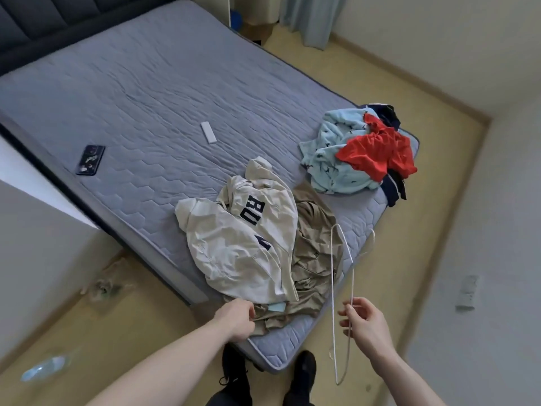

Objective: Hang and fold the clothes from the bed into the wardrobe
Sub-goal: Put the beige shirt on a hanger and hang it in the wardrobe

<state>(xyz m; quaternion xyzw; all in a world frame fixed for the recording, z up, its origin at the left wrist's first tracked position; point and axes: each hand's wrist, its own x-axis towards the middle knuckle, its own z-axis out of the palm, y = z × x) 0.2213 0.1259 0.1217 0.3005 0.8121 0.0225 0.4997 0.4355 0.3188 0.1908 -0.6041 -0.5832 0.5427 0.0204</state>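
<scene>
A grey quilted mattress (152,92) against a dark padded headboard (44,22), pale yellow floor (433,159) and white walls (439,39).

Quilted matt cloth mattress (164,92); thin white wire hanger (333,276); crumpled cloth jacket (243,247).

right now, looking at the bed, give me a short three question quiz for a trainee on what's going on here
1. True or false: the right hand holds a thin white wire hanger.
2. Which garment does the left hand grip: (a) the cream jacket with dark letters, (b) the crumpled khaki shirt, (c) the red garment?
3. Name the two small flat items lying on the grey quilted mattress.

Key
1. True.
2. b, at its near edge.
3. A dark phone and a white remote.
</scene>
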